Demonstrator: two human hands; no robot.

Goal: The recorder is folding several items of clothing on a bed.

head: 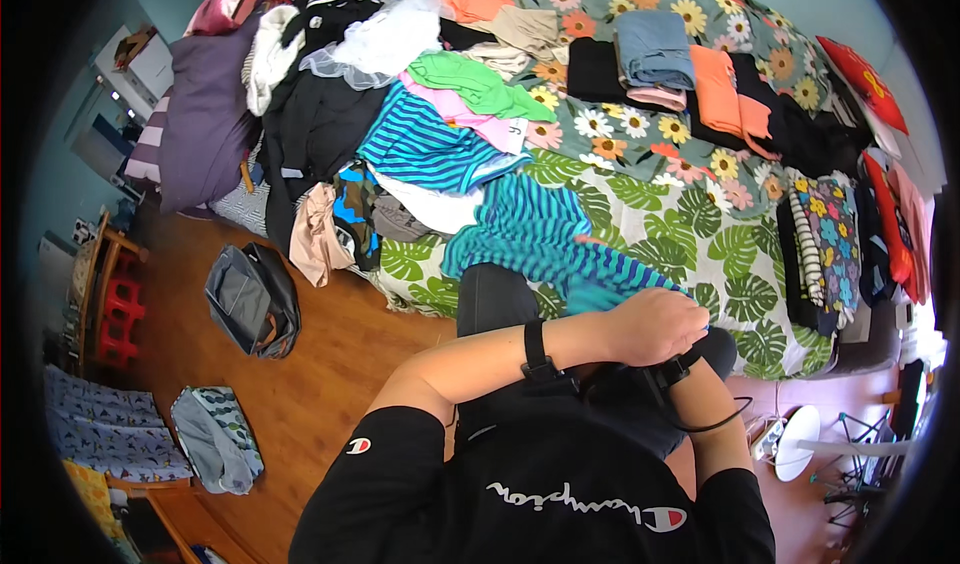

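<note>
My left hand [660, 328] reaches across my lap to the right, its fingers closed around the end of a teal and navy striped garment [540, 226]. From the fist the cloth stretches left over my knee and the bed's edge, partly blurred. My right hand is mostly hidden behind the left one; its black wrist strap [667, 373] shows just below, so its grip is not visible. Beyond the garment lie another blue striped piece [427, 140], a white cloth [442, 204], a green garment [480, 84] and a pink one [457, 110].
Folded jeans [654, 46], an orange folded garment [716, 88] and black clothes lie farther back on the bed. A flower-patterned folded garment [825, 234] stands among a row at right. Left, an open dark bag [251, 301] sits on the wooden floor. A white pedestal base [796, 444] stands right.
</note>
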